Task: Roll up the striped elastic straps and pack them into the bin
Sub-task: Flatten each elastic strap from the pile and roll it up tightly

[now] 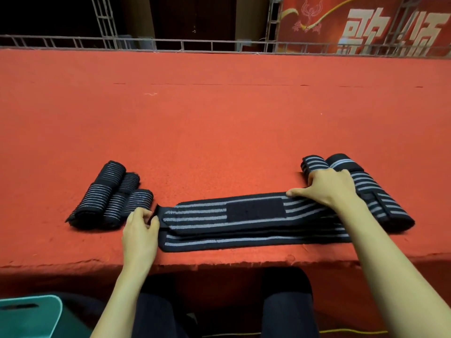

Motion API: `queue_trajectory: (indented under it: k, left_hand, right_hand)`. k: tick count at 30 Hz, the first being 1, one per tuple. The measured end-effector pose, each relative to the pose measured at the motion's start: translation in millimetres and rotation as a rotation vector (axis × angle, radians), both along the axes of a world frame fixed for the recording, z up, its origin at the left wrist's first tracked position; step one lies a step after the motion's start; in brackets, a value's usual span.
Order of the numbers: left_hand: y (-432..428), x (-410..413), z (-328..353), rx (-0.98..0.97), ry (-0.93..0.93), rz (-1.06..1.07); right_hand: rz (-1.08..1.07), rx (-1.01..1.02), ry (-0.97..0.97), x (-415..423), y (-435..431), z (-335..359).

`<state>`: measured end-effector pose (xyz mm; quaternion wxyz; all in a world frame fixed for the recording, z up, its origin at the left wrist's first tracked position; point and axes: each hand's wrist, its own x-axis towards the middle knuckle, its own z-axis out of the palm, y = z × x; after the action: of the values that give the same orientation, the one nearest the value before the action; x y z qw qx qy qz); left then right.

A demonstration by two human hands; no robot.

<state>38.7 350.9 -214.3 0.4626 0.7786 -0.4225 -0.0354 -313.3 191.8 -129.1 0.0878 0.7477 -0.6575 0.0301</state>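
A black strap with grey stripes [244,223] lies flat along the near edge of the red-covered table [219,118], a black hook-and-loop patch on top. My left hand [140,230] pinches its left end between thumb and fingers. My right hand [327,186] rests on the strap's right part, thumb stretched along the top edge, fingers reaching onto a pile of loosely folded straps [366,189] behind it. Several tightly rolled straps [109,196] lie together at the left. A teal bin [29,315] sits below the table at the lower left.
The table's front edge runs just under the flat strap, with my dark-trousered legs [285,303] beneath it. A metal truss railing [195,43] and a red banner [366,23] stand beyond the far edge. A yellow cable [353,332] lies on the floor.
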Motion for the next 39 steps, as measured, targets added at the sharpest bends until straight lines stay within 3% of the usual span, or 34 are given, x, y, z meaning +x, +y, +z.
queue_trajectory:
  k: [4,7,12,15,17,19,23,30,34,39]
  left_hand:
    - [4.6,-2.1,-2.9,0.017,-0.042,0.004]
    - [8.8,-1.5,-5.4,0.038,-0.044,0.018]
    - [10.7,-3.3,-5.7,0.029,-0.056,0.019]
    - [12.7,-7.6,-4.5,0.013,-0.039,0.013]
    - [13.3,-7.8,-2.7,0.005,-0.002,0.024]
    - [12.4,-3.6,-1.1,0.018,0.051,0.039]
    - [11.4,4.6,5.7,0.028,0.186,0.005]
    - [10.9,10.7,11.7,0.008,0.455,0.022]
    - [10.8,12.7,7.6,0.076,0.404,0.033]
    - [14.3,14.4,4.8,0.165,0.175,0.051]
  right_hand:
    - [-0.097,0.128,0.141,11.8,-1.2,-16.5]
    - [-0.127,0.186,0.142,16.6,3.8,-38.7]
    - [-0.093,0.089,0.15,30.0,16.2,-64.2]
    - [0.301,-0.05,-0.109,35.6,19.7,-82.3]
    - [0.513,0.052,-0.416,48.1,28.4,-88.4]
    - [0.584,0.225,-0.527,65.1,37.8,-91.9]
    - [0.625,0.269,-0.427,81.5,42.1,-100.0]
    - [0.706,0.159,-0.486,79.3,54.0,-101.7]
    - [0.73,0.114,-0.38,82.1,57.9,-104.8]
    - [0.727,0.097,-0.363,81.3,60.1,-104.9]
